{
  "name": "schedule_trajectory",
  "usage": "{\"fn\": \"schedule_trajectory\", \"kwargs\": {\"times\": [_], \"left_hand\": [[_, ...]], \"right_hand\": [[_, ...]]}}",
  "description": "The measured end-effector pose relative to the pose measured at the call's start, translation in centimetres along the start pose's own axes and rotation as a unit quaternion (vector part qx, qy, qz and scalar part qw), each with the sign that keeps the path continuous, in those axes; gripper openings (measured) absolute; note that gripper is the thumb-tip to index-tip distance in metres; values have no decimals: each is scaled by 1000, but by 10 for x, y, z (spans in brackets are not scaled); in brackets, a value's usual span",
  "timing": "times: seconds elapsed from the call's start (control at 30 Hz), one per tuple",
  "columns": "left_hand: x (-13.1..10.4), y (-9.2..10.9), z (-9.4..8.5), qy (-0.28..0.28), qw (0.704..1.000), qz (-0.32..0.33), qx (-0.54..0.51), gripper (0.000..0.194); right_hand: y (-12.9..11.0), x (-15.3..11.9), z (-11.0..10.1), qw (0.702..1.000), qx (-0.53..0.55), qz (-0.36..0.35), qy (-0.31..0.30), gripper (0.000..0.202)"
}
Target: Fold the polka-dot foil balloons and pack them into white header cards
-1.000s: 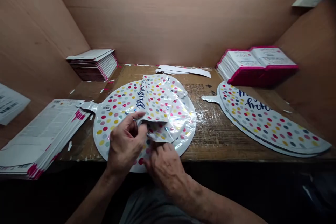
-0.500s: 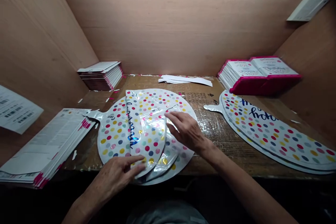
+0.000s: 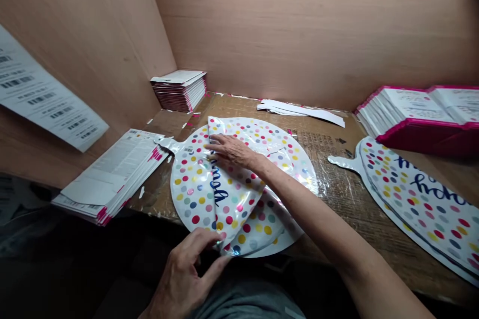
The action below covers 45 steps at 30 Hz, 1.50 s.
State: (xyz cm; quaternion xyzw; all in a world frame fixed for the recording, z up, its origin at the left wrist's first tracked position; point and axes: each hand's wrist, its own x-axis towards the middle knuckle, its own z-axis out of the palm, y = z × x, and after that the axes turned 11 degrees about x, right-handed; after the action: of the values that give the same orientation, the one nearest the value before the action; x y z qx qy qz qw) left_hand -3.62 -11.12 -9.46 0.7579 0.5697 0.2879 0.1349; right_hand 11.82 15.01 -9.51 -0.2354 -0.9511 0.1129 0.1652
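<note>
A flat foil balloon (image 3: pixel 194 194), white with coloured dots, lies partly folded over on top of other flat dotted balloons, its neck pointing left. Blue lettering runs beside the fold. My right hand (image 3: pixel 234 152) rests on the folded part near its upper left, fingers stretched out over the lettering. At the near edge, my left hand (image 3: pixel 187 269) has thumb and forefinger around the lower corner of the fold, pinching it. Under the layers, the lower balloons are partly hidden.
More flat dotted balloons (image 3: pixel 415 214) lie at the right. Printed cards (image 3: pixel 112 174) are stacked at left, white-and-pink packs (image 3: pixel 179 89) at back left, and pink-edged packs (image 3: pixel 415 109) at back right. Paper strips (image 3: pixel 299 111) lie by the back wall; a barcode sheet (image 3: pixel 48 94) hangs left.
My right hand has slid left across the folded balloon to the lettering. My left hand has moved to the lower corner of the fold. The view has turned and shifted.
</note>
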Motion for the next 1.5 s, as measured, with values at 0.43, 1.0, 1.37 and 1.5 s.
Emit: {"fn": "schedule_trajectory", "kwargs": {"times": [0.43,1.0,1.37,1.5], "left_hand": [[13,-3,21,107,994,-29,15,15],[68,-22,-10,64,977,-198,-54,22],[120,-4,-66,-103,994,-40,0,42],[158,-13,-1,-97,981,126,113,52]], "right_hand": [[47,-10,5,986,96,30,135,18],[-77,-109,-34,975,142,22,172,76],[-98,-193,-1,985,-7,167,41,57],[-94,-192,-15,993,-12,119,3,51]]}}
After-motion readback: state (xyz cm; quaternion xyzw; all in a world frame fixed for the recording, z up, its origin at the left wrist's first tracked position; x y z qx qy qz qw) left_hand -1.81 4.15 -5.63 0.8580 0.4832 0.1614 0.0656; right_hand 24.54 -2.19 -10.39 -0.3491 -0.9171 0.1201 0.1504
